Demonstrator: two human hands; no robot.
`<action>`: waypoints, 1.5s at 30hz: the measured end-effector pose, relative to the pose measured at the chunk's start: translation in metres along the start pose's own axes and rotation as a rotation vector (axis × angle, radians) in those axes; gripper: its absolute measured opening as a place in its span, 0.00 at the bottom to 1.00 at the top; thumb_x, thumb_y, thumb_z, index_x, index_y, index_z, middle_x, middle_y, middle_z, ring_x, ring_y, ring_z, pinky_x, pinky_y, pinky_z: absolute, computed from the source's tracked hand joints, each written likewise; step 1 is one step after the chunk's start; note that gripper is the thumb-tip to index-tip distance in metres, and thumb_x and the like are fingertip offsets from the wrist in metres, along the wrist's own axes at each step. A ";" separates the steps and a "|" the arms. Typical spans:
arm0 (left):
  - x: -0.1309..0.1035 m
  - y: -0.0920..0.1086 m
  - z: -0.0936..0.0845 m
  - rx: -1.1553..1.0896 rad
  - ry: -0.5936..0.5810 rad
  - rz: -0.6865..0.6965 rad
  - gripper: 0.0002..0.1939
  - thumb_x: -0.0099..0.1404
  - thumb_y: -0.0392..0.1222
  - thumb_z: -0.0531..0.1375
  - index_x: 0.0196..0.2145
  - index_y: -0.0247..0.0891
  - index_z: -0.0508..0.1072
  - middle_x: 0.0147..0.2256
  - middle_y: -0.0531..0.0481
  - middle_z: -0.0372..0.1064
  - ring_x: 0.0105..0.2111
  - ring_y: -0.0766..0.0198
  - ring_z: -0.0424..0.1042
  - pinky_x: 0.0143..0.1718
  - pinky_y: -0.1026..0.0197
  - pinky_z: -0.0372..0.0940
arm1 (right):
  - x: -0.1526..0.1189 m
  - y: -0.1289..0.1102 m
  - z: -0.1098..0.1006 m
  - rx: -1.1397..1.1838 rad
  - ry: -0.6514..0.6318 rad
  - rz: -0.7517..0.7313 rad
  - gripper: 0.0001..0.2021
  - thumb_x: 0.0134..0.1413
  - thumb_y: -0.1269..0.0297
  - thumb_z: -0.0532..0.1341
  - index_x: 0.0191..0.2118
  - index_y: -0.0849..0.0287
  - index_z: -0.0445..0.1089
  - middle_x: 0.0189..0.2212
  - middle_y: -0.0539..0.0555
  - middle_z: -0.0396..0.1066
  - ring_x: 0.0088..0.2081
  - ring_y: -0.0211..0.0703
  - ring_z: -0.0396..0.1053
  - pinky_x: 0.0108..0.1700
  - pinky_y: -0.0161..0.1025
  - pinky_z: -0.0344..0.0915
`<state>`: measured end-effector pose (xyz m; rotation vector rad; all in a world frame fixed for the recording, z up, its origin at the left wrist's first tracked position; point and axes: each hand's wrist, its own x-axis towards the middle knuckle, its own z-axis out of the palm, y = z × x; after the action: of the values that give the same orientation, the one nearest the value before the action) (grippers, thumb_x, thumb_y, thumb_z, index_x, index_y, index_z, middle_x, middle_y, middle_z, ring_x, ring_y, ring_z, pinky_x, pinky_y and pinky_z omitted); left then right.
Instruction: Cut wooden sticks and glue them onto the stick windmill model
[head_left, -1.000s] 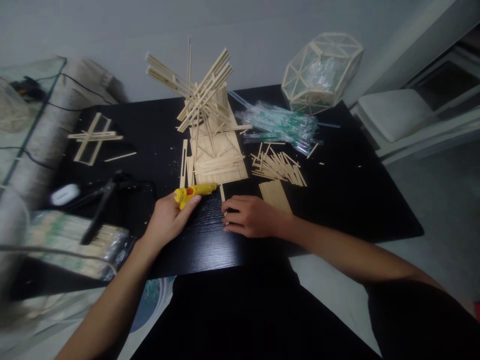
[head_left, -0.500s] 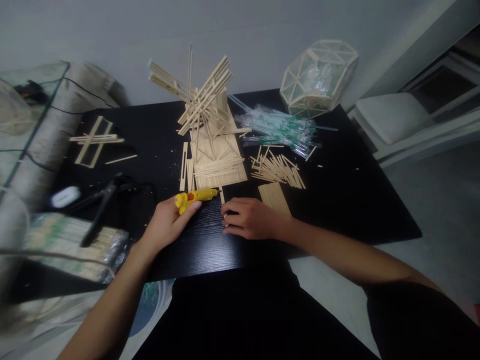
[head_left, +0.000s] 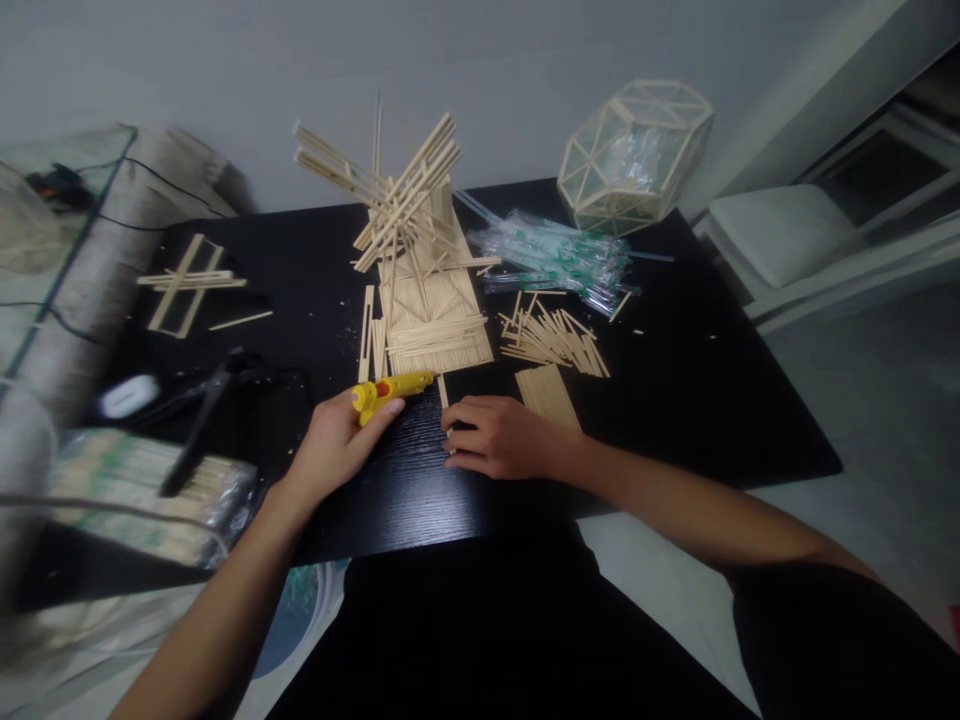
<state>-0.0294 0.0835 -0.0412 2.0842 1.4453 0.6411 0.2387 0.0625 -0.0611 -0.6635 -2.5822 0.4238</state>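
My left hand (head_left: 341,440) is closed around a yellow hot glue gun (head_left: 396,388), whose tip points right. Just past that tip, a thin wooden stick (head_left: 443,390) stretches away from the fingers of my right hand (head_left: 487,437), which are closed on it; its near end is hidden by them. Beyond the glue gun stands a windmill-like model (head_left: 409,215) made of sticks, with crossed blades, on a flat stick base (head_left: 442,352). Several loose sticks lie across that base. A small flat panel of sticks (head_left: 550,393) lies partly behind my right wrist.
On the black table (head_left: 697,400) are a pile of short sticks (head_left: 559,338), clear plastic wrappers (head_left: 555,255) and a faceted stick-framed container (head_left: 637,155). To the left lie a crossed stick frame (head_left: 187,285), a black tool (head_left: 202,420) and a wrapped bundle of sticks (head_left: 150,490).
The glue gun has tilted slightly, its tip rising a little beside the stick's far end. My right hand has stayed almost in place.
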 end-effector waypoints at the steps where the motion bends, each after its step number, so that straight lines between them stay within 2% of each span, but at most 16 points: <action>1: 0.000 0.000 0.000 0.000 -0.005 0.003 0.19 0.71 0.58 0.59 0.39 0.40 0.79 0.31 0.50 0.77 0.28 0.59 0.75 0.31 0.60 0.69 | 0.000 0.000 0.000 -0.001 -0.003 0.002 0.13 0.72 0.59 0.61 0.40 0.62 0.77 0.46 0.58 0.75 0.43 0.43 0.71 0.49 0.41 0.69; 6: -0.001 0.000 -0.005 0.014 -0.048 -0.001 0.22 0.71 0.60 0.59 0.32 0.39 0.77 0.27 0.51 0.75 0.25 0.61 0.73 0.28 0.61 0.66 | 0.000 -0.001 -0.001 0.002 -0.023 0.015 0.13 0.73 0.59 0.61 0.40 0.62 0.77 0.46 0.59 0.75 0.44 0.43 0.71 0.50 0.41 0.69; 11: -0.003 0.001 -0.010 0.024 -0.103 -0.009 0.23 0.71 0.61 0.58 0.31 0.39 0.76 0.26 0.52 0.75 0.24 0.62 0.72 0.27 0.62 0.65 | 0.000 -0.001 -0.001 -0.002 -0.018 0.012 0.13 0.73 0.59 0.61 0.40 0.62 0.77 0.46 0.58 0.75 0.44 0.43 0.71 0.51 0.41 0.69; 18: 0.001 0.003 -0.007 0.049 -0.048 0.015 0.23 0.71 0.61 0.58 0.31 0.39 0.76 0.27 0.51 0.75 0.25 0.61 0.73 0.28 0.61 0.65 | 0.000 0.000 0.000 0.000 -0.022 0.010 0.13 0.73 0.59 0.61 0.41 0.63 0.78 0.46 0.59 0.75 0.44 0.43 0.72 0.51 0.42 0.69; 28: -0.003 0.008 -0.013 0.040 -0.107 0.051 0.23 0.72 0.59 0.57 0.27 0.41 0.73 0.22 0.54 0.71 0.21 0.63 0.69 0.24 0.62 0.63 | -0.001 0.000 0.001 -0.012 -0.004 -0.002 0.13 0.72 0.59 0.62 0.41 0.63 0.78 0.46 0.59 0.75 0.44 0.44 0.72 0.51 0.42 0.69; 36: -0.006 0.002 -0.012 0.056 -0.092 0.056 0.22 0.72 0.58 0.57 0.28 0.41 0.73 0.24 0.52 0.73 0.23 0.62 0.71 0.26 0.61 0.64 | -0.002 -0.001 0.001 -0.020 -0.008 0.009 0.14 0.74 0.58 0.60 0.41 0.62 0.77 0.46 0.59 0.75 0.45 0.44 0.71 0.51 0.42 0.69; 45: -0.006 0.003 -0.012 0.065 -0.094 0.076 0.24 0.72 0.59 0.57 0.25 0.41 0.70 0.21 0.54 0.68 0.20 0.64 0.68 0.24 0.62 0.60 | -0.002 -0.001 0.002 -0.021 0.004 0.008 0.13 0.73 0.59 0.60 0.41 0.62 0.77 0.46 0.59 0.75 0.45 0.44 0.72 0.51 0.42 0.70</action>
<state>-0.0369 0.0786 -0.0305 2.1978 1.3576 0.5242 0.2392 0.0604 -0.0634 -0.6816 -2.5842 0.3987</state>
